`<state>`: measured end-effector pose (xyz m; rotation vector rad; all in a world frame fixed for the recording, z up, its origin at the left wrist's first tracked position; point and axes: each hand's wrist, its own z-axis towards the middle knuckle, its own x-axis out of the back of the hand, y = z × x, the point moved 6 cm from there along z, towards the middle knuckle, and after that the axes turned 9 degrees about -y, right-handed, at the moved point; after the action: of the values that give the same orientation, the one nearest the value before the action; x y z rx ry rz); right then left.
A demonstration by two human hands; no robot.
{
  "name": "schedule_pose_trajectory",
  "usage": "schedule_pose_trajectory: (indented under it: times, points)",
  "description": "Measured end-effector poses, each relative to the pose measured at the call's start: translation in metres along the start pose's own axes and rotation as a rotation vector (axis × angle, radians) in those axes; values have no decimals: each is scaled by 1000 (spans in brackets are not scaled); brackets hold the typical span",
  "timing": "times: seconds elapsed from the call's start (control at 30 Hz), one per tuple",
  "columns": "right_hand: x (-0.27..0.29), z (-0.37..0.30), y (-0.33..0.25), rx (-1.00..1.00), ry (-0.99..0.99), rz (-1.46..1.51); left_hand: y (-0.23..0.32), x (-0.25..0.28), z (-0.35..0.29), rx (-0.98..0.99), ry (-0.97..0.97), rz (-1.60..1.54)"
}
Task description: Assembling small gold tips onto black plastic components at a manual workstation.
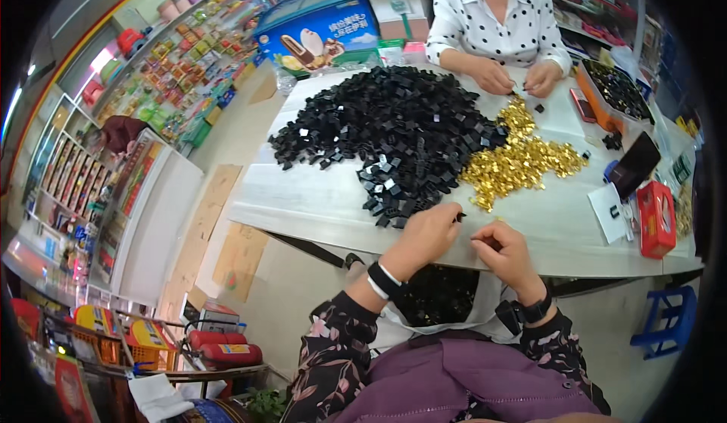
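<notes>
My left hand [430, 234] is closed, pinching a small black plastic piece [460, 216] between thumb and fingertips just over the table's near edge. Beside it my right hand [507, 255] is curled with thumb and forefinger together; whatever it may hold is too small to make out. Ahead of my hands lies a large heap of black plastic pieces [401, 120], a few with shiny faces. Small gold metal pieces [522, 162] are spread against the heap's right side. Below my wrists, an open white bag holds many dark pieces [438, 296].
Across the white table [303, 203] a person in a dotted shirt [496, 21] handles small pieces. At the right stand an orange box [594, 97] of dark parts, a dark phone [638, 165] and a red tin [656, 218]. A blue stool [665, 321] is below.
</notes>
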<state>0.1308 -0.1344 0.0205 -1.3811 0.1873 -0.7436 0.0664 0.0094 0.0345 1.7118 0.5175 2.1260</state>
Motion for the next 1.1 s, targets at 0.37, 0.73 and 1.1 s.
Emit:
schedule_pose_trajectory:
  times: [0.37, 0.73, 1.1]
  points:
    - [-1, 4, 8, -105, -4, 258, 2, -23, -19, 0, 96, -701]
    - [-12, 19, -1, -226, -26, 167, -13, -23, -30, 21, 119, -857]
    - [-8, 12, 15, -375, -108, 393, -3, -24, -26, -13, 94, -760]
